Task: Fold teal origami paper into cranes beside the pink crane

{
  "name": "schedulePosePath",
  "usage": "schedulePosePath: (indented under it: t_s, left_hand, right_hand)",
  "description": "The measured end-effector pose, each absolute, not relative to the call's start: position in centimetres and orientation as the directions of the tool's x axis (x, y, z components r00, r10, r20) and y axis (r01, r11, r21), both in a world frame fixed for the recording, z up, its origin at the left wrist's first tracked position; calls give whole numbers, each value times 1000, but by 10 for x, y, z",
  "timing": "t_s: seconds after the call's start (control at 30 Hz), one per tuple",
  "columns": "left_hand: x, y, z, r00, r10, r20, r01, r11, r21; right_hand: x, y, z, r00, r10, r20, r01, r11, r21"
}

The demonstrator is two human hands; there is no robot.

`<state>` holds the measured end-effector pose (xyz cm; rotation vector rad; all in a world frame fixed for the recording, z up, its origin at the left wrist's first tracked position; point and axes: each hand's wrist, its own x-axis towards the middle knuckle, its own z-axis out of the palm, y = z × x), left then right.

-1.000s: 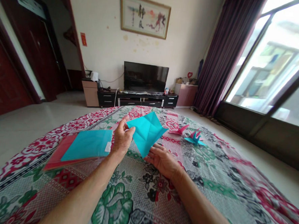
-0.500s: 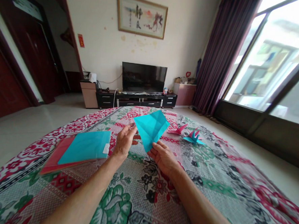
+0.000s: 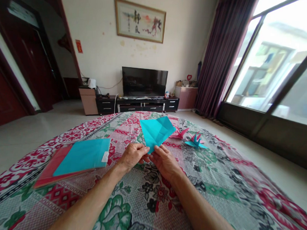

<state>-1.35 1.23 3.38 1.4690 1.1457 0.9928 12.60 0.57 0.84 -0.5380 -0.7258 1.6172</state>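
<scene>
A creased sheet of blue paper is held up over the patterned tablecloth, its narrow lower corner toward me. My left hand pinches that corner from the left, thumb on top. From the right, my right hand grips the same corner, its fingertips close to those of my left hand. Fold lines cross the sheet, and its wide part points away from me.
Blue sheets with a white label lie on red sheets at the left. Beyond my right hand sit a pink folded paper figure and a blue one. A television stands past the table.
My left hand has moved in from the sheet's left side and closed on its lower corner. The sheet has tipped slightly lower, and the view has shifted a little.
</scene>
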Motion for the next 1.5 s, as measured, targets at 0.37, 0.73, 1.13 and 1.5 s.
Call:
schedulePosePath:
  t_s: [0.37,0.73,1.13,1.5]
  left_hand:
    - [-13,10,36,229,973,36,178,-78,981]
    - [-12,10,36,242,969,43,156,-83,984]
    - [-5,11,26,176,918,355,379,-396,836]
    - [3,8,16,11,898,440,368,-413,833]
  right_hand:
    - [126,10,5,-111,994,16,-664,-62,-745]
    - [125,10,7,-79,997,-13,-667,-63,-742]
    - [122,11,3,-4,994,110,-660,81,-747]
    - [113,9,4,-54,998,-29,-812,-61,-581]
